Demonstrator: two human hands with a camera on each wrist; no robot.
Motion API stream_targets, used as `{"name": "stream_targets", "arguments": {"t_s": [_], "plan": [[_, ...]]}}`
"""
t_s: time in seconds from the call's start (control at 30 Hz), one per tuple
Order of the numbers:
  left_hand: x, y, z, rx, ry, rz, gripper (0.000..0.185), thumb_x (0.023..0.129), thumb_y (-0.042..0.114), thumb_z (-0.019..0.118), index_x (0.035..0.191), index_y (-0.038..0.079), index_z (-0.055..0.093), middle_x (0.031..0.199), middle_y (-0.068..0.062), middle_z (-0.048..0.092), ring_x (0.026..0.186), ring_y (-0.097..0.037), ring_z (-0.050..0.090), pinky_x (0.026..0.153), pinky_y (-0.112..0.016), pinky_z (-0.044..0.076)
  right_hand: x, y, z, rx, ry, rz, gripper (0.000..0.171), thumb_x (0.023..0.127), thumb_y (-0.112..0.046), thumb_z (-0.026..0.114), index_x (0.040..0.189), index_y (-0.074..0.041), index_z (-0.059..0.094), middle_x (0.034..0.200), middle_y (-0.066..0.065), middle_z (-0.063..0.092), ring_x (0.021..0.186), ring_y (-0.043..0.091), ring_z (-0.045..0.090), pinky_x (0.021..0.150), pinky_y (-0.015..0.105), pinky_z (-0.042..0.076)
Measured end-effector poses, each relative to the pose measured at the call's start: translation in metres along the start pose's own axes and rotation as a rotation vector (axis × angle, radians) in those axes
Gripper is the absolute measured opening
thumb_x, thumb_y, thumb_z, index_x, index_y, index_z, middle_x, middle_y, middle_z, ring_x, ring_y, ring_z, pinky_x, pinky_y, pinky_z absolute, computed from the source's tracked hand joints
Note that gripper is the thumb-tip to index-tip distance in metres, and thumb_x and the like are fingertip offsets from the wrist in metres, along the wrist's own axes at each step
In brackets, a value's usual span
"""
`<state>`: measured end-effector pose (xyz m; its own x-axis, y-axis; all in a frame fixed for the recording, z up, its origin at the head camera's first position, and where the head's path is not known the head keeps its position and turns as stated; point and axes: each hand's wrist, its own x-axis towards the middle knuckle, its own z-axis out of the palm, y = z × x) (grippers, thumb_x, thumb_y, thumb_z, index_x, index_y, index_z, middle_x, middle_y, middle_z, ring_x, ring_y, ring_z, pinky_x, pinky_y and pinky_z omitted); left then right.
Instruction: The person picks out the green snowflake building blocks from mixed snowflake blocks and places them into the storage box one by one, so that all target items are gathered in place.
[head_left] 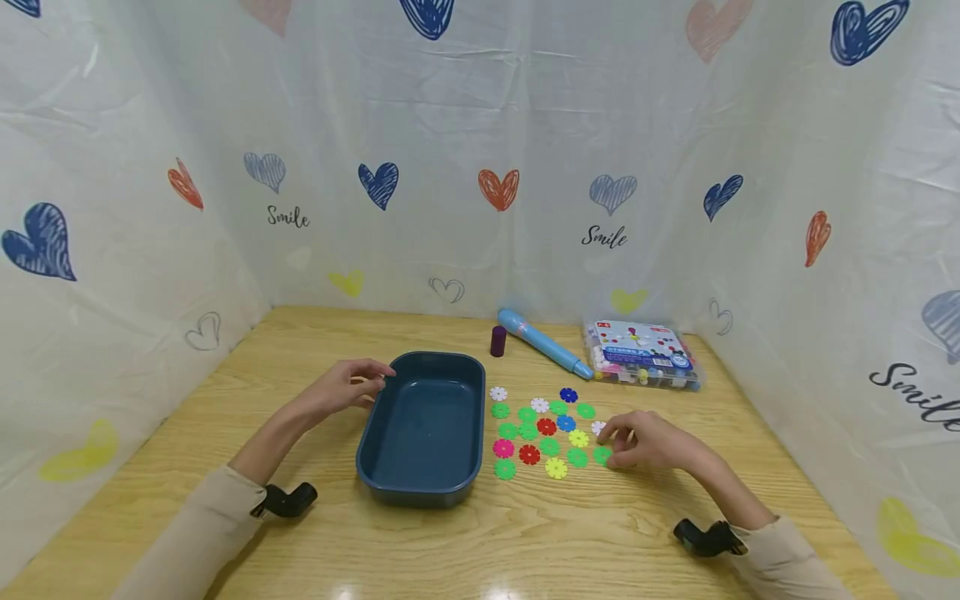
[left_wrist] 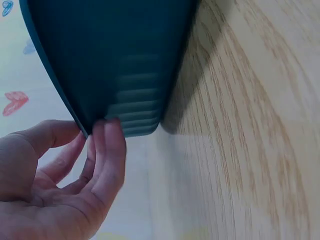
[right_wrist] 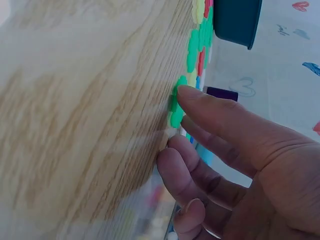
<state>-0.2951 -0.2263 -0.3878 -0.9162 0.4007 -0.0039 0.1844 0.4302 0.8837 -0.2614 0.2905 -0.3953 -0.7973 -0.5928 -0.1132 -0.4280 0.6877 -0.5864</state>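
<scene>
A dark blue plastic basin (head_left: 423, 492) stands on the table. At its upper left rim my left hand (head_left: 352, 385) holds the edge; in the left wrist view the thumb meets the rim and the fingertips (left_wrist: 112, 125) lie against the wall. To the right of the basin lie several flower-shaped plastic discs, among them a pink disc (head_left: 503, 448), a red disc (head_left: 529, 454) and a yellow disc (head_left: 556, 467). My right hand (head_left: 651, 442) is at their right end, fingers bent and spread from the thumb. Its thumb tip is right at a green disc (right_wrist: 177, 107), with a white disc (head_left: 597, 427) beside the fingers.
Behind the discs lie a light blue marker-shaped tube (head_left: 543, 343) and its dark purple cap-like cylinder (head_left: 498, 342). A clear plastic box (head_left: 643, 356) with a printed label stands at the back right. Curtains with hearts (head_left: 498, 190) border the table on three sides.
</scene>
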Motion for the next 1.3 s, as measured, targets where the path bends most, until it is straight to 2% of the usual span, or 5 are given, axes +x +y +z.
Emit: {"name": "stream_targets", "arguments": {"t_s": [0.27, 0.63, 0.8, 1.07, 1.3], "plan": [[0.0022, 0.0012, -0.0013, -0.122, -0.017, -0.069, 0.040, 0.101, 0.017, 0.053, 0.136, -0.003, 0.049, 0.116, -0.019, 0.052, 0.088, -0.021, 0.057, 0.072, -0.033, 0.059, 0.0032, 0.0009, -0.0009, 0.009, -0.023, 0.008, 0.023, 0.085, -0.017, 0.075, 0.104, -0.006, 0.068, 0.080, -0.001, 0.064, 0.070, 0.005, 0.057, 0.065, 0.023, 0.051], [0.0026, -0.0010, -0.0014, -0.149, -0.032, -0.076, 0.044, 0.101, 0.021, 0.055, 0.138, -0.001, 0.047, 0.116, -0.017, 0.052, 0.090, -0.020, 0.059, 0.069, -0.032, 0.060, 0.0038, -0.0010, 0.0019, 0.002, 0.028, 0.053, 0.025, 0.081, -0.018, 0.080, 0.096, -0.006, 0.062, 0.081, 0.002, 0.059, 0.072, 0.007, 0.052, 0.060, 0.020, 0.046], [0.0020, -0.0001, -0.0007, -0.158, -0.034, -0.082, 0.043, 0.101, 0.020, 0.055, 0.137, -0.001, 0.048, 0.114, -0.016, 0.053, 0.089, -0.019, 0.060, 0.067, -0.031, 0.060, 0.0020, -0.0026, 0.0026, -0.008, 0.034, 0.056, 0.020, 0.084, -0.017, 0.076, 0.095, -0.007, 0.061, 0.081, 0.001, 0.059, 0.071, 0.008, 0.052, 0.057, 0.020, 0.047], [0.0010, 0.0004, -0.0006, -0.160, -0.032, -0.090, 0.042, 0.101, 0.020, 0.054, 0.138, 0.000, 0.047, 0.115, -0.016, 0.053, 0.089, -0.020, 0.059, 0.067, -0.032, 0.060, 0.0014, -0.0042, -0.0003, -0.003, 0.017, 0.015, 0.009, 0.091, -0.012, 0.068, 0.095, -0.006, 0.061, 0.081, 0.000, 0.061, 0.068, 0.005, 0.053, 0.056, 0.020, 0.048], [-0.0011, 0.0013, -0.0008, -0.164, -0.032, -0.106, 0.041, 0.101, 0.018, 0.053, 0.138, 0.000, 0.047, 0.118, -0.018, 0.052, 0.090, -0.020, 0.059, 0.067, -0.032, 0.060, 0.0023, -0.0049, -0.0046, -0.028, 0.046, -0.047, 0.007, 0.090, -0.008, 0.066, 0.095, -0.006, 0.062, 0.084, 0.001, 0.062, 0.073, 0.003, 0.053, 0.061, 0.020, 0.049]]}}
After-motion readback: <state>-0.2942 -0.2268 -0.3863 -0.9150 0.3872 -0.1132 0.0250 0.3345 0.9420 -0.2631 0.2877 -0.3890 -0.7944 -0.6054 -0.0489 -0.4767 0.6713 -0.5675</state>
